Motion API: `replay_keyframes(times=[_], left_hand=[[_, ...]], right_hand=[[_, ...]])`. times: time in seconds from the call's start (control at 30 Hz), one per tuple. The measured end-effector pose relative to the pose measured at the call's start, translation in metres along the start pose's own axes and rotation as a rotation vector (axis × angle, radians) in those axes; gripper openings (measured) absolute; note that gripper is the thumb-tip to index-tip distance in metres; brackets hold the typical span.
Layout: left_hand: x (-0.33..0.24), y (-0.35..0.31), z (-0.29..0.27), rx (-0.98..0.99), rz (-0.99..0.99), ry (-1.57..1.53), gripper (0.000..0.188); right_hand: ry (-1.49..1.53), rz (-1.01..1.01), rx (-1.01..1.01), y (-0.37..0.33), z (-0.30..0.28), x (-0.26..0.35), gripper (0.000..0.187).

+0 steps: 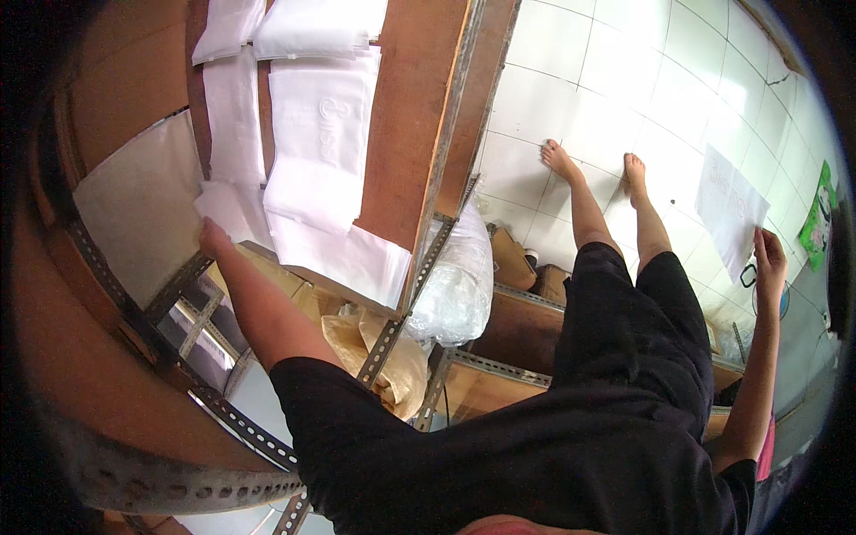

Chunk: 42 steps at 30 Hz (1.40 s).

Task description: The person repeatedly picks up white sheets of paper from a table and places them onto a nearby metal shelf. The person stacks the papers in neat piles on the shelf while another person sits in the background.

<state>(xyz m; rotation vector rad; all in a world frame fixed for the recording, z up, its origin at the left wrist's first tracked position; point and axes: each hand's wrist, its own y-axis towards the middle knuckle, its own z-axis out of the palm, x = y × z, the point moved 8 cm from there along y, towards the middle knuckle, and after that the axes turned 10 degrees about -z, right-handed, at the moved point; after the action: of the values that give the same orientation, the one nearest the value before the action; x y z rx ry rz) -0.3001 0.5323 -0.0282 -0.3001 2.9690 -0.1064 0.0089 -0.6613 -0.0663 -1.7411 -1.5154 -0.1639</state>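
Note:
My right hand [770, 259] is stretched out at the right, its fingers pinching the corner of a thin white sheet-like bag [733, 207]. The bag hangs flat above the tiled floor and bears a faint mark. On the left, my left hand [214, 238] reaches to the shelf and touches the near corner of a pile of white bags [234, 210]. Its fingers are mostly hidden, so their grip is unclear. Beside it lies a stack of white bags [319, 134] with an embossed mark, on the brown shelf board [406, 116].
Slotted metal posts [383, 352] frame the shelving on my left. Below are a clear plastic-wrapped bundle [456, 285], a tan bag [392, 366] and a cardboard box [510, 259]. My bare feet stand on white floor tiles [544, 62]. A green item [815, 218] is at the far right.

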Motion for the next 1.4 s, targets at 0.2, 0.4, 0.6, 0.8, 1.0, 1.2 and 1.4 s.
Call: replay_keyframes(times=[0.2, 0.4, 0.6, 0.8, 1.0, 1.2, 1.4], left_hand=[[-0.017, -0.031, -0.031, -0.283, 0.353, 0.253, 0.067], [-0.063, -0.176, -0.047, -0.441, 0.381, -0.246, 0.064], [-0.130, -0.591, -0.010, 0.096, 0.770, -0.978, 0.025], [-0.207, -1.097, -0.032, 0.493, 1.798, -0.650, 0.035], [-0.274, -1.272, -0.044, 0.481, 1.991, -0.323, 0.035], [-0.337, -1.336, -0.055, 0.358, 2.117, -0.423, 0.024], [-0.433, -1.359, -0.029, 0.334, 2.088, -0.462, 0.019]], right_hand=[[-0.009, -0.007, 0.033, 0.029, 0.010, 0.000, 0.031], [-0.108, -0.127, 0.002, 0.032, -0.022, 0.022, 0.028], [-0.083, -0.293, -0.222, 0.018, -0.099, 0.059, 0.023], [-0.282, -0.934, -0.281, 0.036, -0.178, 0.110, 0.024], [-0.479, -1.127, -0.331, 0.076, -0.278, 0.114, 0.013], [-0.371, -1.194, -0.457, 0.115, -0.367, 0.105, 0.017], [-0.288, -1.120, -0.481, 0.212, -0.422, 0.112, 0.013]])
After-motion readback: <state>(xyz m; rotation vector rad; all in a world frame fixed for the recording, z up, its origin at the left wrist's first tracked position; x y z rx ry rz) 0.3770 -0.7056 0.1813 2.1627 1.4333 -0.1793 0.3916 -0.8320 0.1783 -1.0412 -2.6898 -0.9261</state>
